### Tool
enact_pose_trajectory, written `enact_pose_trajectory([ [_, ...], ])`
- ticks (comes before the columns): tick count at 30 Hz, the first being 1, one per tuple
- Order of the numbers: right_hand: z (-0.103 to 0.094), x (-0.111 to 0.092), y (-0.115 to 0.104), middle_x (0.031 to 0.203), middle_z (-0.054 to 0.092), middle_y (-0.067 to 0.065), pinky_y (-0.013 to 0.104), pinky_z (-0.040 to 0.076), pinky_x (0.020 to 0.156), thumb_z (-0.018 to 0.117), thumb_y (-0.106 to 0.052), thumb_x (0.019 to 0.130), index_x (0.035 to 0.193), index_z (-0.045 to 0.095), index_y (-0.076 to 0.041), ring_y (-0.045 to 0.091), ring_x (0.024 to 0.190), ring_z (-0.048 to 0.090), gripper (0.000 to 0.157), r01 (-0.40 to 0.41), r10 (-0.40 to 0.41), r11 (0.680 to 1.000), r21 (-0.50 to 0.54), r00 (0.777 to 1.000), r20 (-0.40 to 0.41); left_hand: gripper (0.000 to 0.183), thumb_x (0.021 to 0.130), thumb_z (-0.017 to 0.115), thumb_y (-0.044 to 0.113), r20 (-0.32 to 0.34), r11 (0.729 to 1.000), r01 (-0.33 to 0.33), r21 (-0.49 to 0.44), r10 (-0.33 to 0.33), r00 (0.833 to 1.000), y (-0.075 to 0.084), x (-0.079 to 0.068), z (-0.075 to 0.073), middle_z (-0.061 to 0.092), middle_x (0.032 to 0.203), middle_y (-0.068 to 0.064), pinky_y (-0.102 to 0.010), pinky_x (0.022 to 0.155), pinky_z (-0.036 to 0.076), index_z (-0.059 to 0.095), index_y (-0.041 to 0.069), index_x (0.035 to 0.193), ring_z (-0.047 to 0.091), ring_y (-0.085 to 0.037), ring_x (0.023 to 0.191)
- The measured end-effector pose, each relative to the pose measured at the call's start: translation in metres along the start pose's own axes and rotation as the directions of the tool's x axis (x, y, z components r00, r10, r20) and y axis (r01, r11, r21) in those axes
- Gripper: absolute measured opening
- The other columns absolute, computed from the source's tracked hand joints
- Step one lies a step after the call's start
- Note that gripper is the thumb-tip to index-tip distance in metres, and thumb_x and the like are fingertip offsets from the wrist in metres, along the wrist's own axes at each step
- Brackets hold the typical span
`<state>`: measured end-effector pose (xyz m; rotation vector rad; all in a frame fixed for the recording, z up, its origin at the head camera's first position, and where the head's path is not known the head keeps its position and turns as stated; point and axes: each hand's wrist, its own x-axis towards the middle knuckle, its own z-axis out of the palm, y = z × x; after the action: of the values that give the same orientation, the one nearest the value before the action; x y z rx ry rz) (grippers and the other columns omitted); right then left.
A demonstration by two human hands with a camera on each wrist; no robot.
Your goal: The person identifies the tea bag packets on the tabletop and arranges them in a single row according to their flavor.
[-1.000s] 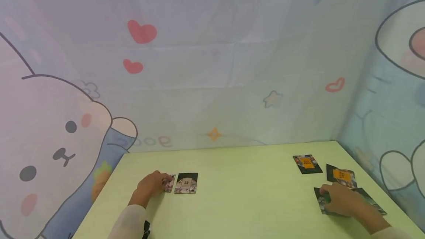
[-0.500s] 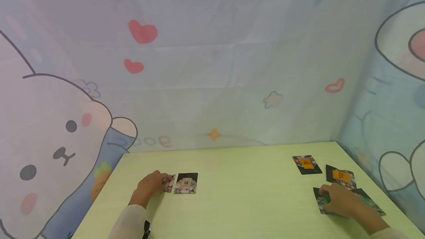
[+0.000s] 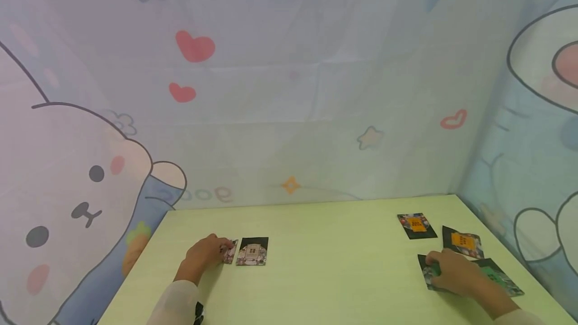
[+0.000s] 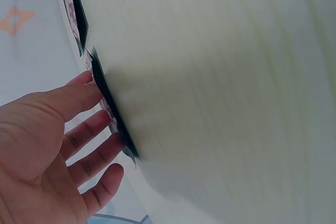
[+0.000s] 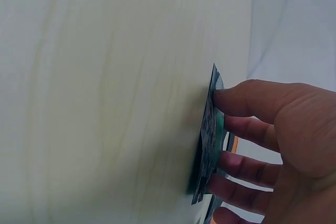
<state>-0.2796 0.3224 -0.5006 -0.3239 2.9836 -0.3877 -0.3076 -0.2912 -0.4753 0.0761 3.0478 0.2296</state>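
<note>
One flat, green-and-black packet [image 5: 208, 137]

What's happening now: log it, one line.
left hand: touching pink-printed packet; right hand: touching green packet; orange-labelled packets: beyond right hand

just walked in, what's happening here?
A person's left grip touches a pale-pink packet, with a second pale packet just to its right. The right grip is on a green packet, with another green packet beside it; I can't tell whether the first is lifted. One orange-centred packet and a similar one lie farther back on the table.
</note>
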Motion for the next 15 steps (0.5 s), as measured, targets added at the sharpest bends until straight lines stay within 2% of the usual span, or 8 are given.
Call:
enact_pose_trajectory([
  [7, 0.005, 0.009, -0.010, 0.100, 0.061, 0.007, 0.050, 0.053, 0.065, 0.083, -0.028, 0.079, 0.109, 0.069, -0.015, 0.021, 0.083, 0.058, 0.035, 0.012, -0.012, 0.999, -0.030, 1.000, -0.008, 0.029, 0.097, 0.066, 0.011, 0.000, 1.000, -0.001, 0.013, 0.001, 1.000, 0.001, -0.001, -0.001, 0.064, 0.113, -0.014, -0.047, 0.074, 0.057, 0.075, 0.024, 0.120, 0.067, -0.032, 0.094],
  [15, 0.009, 0.016, -0.023, 0.104, 0.061, 0.007, 0.052, 0.052, 0.065, 0.081, -0.027, 0.080, 0.110, 0.069, -0.017, 0.022, 0.085, 0.058, 0.034, 0.022, -0.022, 1.000, -0.014, 0.999, -0.024, 0.028, 0.098, 0.064, 0.012, 0.002, 1.000, 0.003, 0.008, -0.003, 1.000, 0.003, -0.002, -0.002, 0.064, 0.112, -0.012, -0.050, 0.078, 0.057, 0.075, 0.025, 0.119, 0.067, -0.033, 0.097],
])
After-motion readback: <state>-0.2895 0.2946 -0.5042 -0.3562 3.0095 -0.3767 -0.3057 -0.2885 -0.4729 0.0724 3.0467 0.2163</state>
